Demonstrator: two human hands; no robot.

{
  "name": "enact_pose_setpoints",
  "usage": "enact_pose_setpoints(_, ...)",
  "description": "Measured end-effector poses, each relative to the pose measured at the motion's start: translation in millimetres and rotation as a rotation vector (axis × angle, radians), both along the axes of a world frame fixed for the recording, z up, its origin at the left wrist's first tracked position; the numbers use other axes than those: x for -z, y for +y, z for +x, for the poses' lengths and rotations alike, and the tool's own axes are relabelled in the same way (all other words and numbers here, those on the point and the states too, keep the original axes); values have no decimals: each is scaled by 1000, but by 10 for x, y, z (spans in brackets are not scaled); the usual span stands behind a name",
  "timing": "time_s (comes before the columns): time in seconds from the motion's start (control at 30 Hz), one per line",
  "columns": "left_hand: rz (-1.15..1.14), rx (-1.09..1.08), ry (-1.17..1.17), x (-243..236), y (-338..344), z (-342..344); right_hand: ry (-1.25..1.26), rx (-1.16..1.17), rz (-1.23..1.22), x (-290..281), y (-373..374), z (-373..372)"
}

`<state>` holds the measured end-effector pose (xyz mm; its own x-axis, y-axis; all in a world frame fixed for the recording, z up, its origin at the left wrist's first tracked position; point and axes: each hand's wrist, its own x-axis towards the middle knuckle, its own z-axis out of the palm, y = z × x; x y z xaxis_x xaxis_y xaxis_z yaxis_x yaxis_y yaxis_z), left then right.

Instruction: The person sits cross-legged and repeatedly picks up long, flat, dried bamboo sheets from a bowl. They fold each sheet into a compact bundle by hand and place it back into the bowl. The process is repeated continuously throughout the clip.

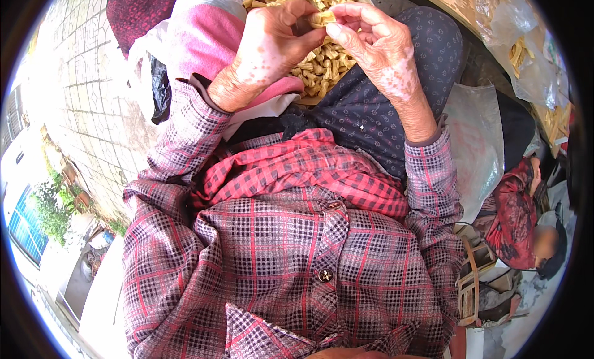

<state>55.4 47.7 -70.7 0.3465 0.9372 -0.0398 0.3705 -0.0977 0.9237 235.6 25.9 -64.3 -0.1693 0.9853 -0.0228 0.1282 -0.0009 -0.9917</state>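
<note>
Between my two hands is a small pale yellow knotted strip (322, 18), much like a dried tofu-skin knot. My left hand (267, 46) pinches it from the left with thumb and forefinger. From the other side, the thumb and fingers of my right hand (376, 48) close on the same piece. Below and beyond the hands lies a heap of yellow knotted pieces (320, 74) in a wide container at my lap. My wrists and hands hide part of the heap.
A pink cloth (201, 40) lies over my left side, near a black plastic bag (159, 90). On the right, clear plastic bags (526, 56) hold yellow strips beside a board. Another person in a dark red patterned top (516, 216) sits by a wooden chair (471, 278).
</note>
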Motion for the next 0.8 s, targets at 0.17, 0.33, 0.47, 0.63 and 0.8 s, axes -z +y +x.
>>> enact_pose_setpoints(0.17, 13, 117, 31, -12, -20, 34, 5, 36, 96, 46, 10, 1)
enact_pose_setpoints(0.33, -297, 172, -228, -125, 91, -92, 128, 74, -66, 19, -6, 79)
enact_pose_setpoints(0.47, -514, 189, -543, -89, 143, -114, 227, 52, -130, -1, -1, 91)
enact_pose_setpoints(0.63, -743, 257, -808, -48, 152, -98, 282, 60, -147, -36, -1, 99)
enact_pose_setpoints(0.8, -799, 311, -779, -92, 171, -93, 254, 39, -146, -69, -13, 99)
